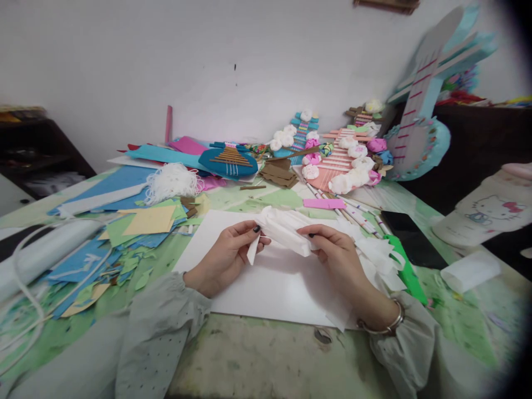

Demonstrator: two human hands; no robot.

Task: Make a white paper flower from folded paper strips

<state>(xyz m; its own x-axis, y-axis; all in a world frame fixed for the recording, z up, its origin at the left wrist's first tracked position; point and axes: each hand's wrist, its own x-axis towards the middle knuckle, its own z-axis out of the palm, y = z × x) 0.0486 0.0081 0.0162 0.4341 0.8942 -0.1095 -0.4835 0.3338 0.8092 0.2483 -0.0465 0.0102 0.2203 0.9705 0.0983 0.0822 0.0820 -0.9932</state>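
Between my two hands is a crumpled, folded piece of white tissue paper, held just above a large white sheet. My left hand pinches its left end between thumb and fingers, where a small pointed flap hangs down. The right end is gripped by the thumb and forefinger of my right hand. More strips of white tissue lie beside my right wrist. A bright green object is partly under those strips.
Paper scraps and a tangle of white string lie left. Instrument-shaped paper crafts line the wall side. At right are several markers, a black phone, a paper roll and a cartoon-printed bottle.
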